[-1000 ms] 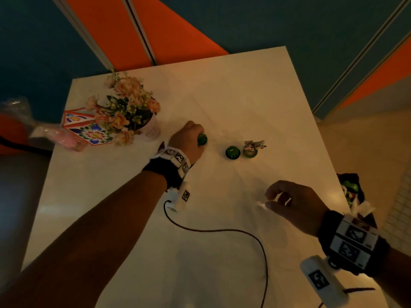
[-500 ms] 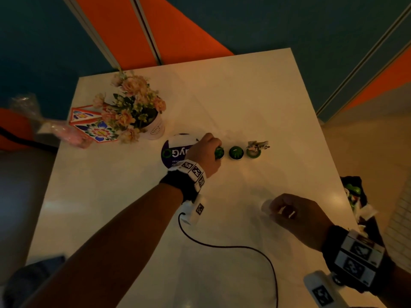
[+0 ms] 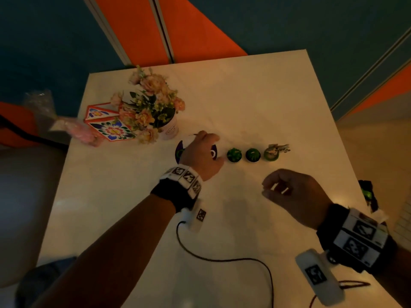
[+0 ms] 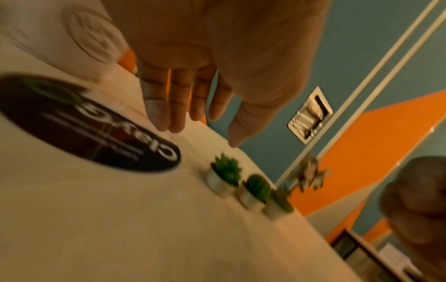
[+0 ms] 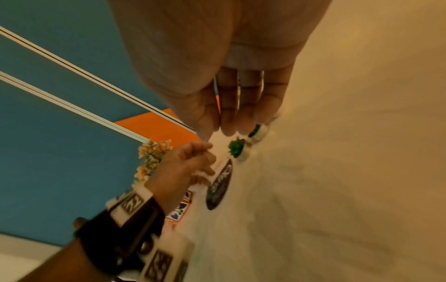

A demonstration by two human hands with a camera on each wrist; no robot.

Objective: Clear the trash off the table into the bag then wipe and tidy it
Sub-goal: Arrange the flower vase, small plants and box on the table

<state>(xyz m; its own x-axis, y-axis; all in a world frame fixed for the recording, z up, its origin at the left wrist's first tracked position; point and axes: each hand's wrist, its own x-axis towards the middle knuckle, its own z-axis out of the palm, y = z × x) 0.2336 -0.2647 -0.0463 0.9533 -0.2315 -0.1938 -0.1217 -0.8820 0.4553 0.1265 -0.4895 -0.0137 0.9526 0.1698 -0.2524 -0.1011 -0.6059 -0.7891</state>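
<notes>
Three small green potted plants stand in a row mid-table: the left one (image 3: 234, 155) (image 4: 226, 173), the middle one (image 3: 252, 154) and the right one (image 3: 271, 154), which has grey leaves. My left hand (image 3: 202, 148) (image 4: 190, 114) hovers just left of them over a dark round coaster (image 3: 179, 152) (image 4: 84, 122), fingers straight, tips at the coaster's far edge, holding nothing. My right hand (image 3: 270, 188) (image 5: 231, 122) hangs above the white table (image 3: 244, 96) in front of the plants, fingers loosely curled, nothing visible in it. A black bag (image 3: 367, 192) hangs off the table's right edge.
A white pot of pink flowers (image 3: 155, 112) and a floral patterned box (image 3: 109, 127) stand at the back left. A pink plastic-wrapped bundle (image 3: 73, 130) lies at the left edge. A dark cable (image 3: 222, 260) trails across the near table. An orange and teal wall stands behind.
My left hand carried the small plant rightward, set it beside the other two, let go, and drew back left over the coaster. My right hand stayed roughly where it was.
</notes>
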